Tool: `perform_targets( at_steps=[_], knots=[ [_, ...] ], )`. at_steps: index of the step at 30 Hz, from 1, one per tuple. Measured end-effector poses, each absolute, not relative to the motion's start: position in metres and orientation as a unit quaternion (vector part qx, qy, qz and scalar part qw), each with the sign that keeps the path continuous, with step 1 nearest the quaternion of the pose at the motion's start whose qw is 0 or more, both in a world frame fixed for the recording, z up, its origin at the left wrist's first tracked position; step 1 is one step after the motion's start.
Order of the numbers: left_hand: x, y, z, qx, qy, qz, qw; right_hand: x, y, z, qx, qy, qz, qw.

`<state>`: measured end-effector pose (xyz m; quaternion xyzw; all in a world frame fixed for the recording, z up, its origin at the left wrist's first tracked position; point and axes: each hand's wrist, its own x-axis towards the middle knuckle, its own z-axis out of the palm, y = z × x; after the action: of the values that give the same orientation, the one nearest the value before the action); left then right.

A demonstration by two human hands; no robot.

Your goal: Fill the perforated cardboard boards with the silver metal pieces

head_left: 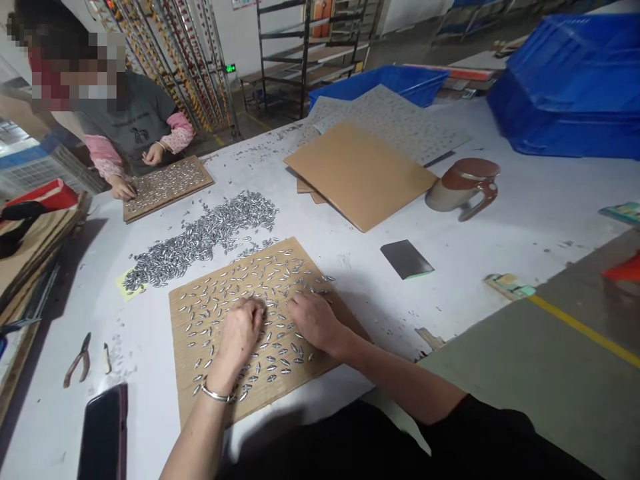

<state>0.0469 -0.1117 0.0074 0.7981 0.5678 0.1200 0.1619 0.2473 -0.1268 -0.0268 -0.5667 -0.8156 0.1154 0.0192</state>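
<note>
A brown cardboard sheet lies in front of me, covered with small silver leaf-shaped metal pieces set apart from one another. Over the middle of the sheet is my left hand, wearing a bracelet, its fingers curled together. To its right, my right hand rests low over the pieces, fingers also bent and pressed together. Whatever either hand pinches is hidden by the fingers. Beyond the sheet spreads a long heap of the same loose pieces.
Across the table a co-worker handles a similar covered board. Pliers and a phone lie at left. Bare cardboard, a lidded mug, a dark block and blue bins stand to the right.
</note>
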Motion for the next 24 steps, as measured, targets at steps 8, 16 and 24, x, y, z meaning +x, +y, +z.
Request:
perform_targets(
  at_steps=[8,16,24],
  knots=[
    [0.044,-0.113,0.006,0.797,0.565,0.138,0.166,0.259,-0.109,-0.012,-0.566,-0.809,0.160,0.011],
    [0.042,-0.111,0.007,0.794,0.568,0.141,0.166,0.260,-0.078,-0.013,-0.550,-0.823,0.140,0.018],
    [0.040,-0.109,0.010,0.792,0.569,0.130,0.179,0.266,-0.073,-0.015,-0.511,-0.848,0.141,-0.003]
  ],
)
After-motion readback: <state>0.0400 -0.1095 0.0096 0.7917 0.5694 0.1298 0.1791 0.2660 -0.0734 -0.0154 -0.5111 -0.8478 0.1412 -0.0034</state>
